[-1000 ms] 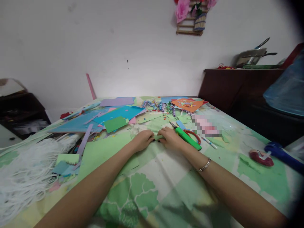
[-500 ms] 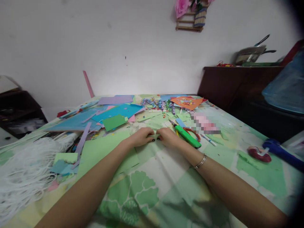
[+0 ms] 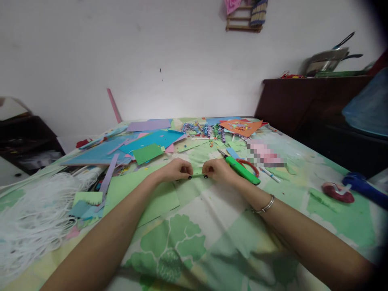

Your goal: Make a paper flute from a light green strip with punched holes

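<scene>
A thin green paper strip point(image 3: 198, 175) is stretched between my two hands over the patterned tablecloth point(image 3: 212, 230). Its left end is pinched in the fingers of my left hand point(image 3: 178, 169), which is above the edge of a light green sheet point(image 3: 127, 190). At the other end, my right hand point(image 3: 217, 170) pinches the strip between thumb and fingers. Just right of that hand lie a green-handled cutter point(image 3: 242, 170) and red-handled scissors or pliers point(image 3: 251, 165), partly covered by it.
White cord point(image 3: 36, 218) is heaped at the left. Blue paper point(image 3: 151, 141), a green card point(image 3: 148, 153), curled strips point(image 3: 206, 130) and an orange sheet point(image 3: 242, 126) lie farther back. A blue-handled tool point(image 3: 363, 192) is at the right.
My hands have moved slightly apart, and more of the green strip shows between them. The view has shifted a little.
</scene>
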Demonstrator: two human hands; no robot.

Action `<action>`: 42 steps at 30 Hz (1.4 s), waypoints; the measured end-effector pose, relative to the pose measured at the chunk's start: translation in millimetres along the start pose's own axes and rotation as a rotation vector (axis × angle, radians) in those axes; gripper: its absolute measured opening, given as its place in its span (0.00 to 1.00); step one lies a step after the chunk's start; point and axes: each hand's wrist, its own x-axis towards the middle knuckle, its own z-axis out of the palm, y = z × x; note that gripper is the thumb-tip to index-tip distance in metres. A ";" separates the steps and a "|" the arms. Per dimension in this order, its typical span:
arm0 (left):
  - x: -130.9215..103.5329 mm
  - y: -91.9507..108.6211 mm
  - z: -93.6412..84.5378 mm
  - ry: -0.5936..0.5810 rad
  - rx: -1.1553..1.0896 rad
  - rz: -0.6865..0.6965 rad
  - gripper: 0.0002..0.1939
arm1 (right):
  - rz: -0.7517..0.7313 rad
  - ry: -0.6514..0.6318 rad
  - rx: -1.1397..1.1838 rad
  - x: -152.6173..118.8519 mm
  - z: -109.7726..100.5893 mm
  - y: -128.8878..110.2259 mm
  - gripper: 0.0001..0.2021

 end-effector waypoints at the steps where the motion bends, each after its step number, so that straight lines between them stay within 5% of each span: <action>1: -0.5 0.3 -0.1 -0.005 0.000 0.000 0.06 | 0.007 -0.007 0.024 -0.4 0.6 0.2 0.09; 13: 4.1 5.0 1.0 0.039 0.200 -0.087 0.06 | 0.126 -0.023 -0.038 12.7 5.7 0.4 0.12; 25: 2.1 3.3 -7.7 0.061 0.409 -0.083 0.07 | -0.011 -0.024 -0.144 3.0 6.5 1.1 0.12; 33: 3.0 -1.9 -10.0 0.020 0.255 -0.100 0.04 | -0.074 0.026 -0.122 4.3 16.8 -20.2 0.09; 42: -8.2 -1.7 -12.9 -0.033 0.172 -0.113 0.08 | -0.045 0.045 -0.026 7.1 18.5 -17.6 0.08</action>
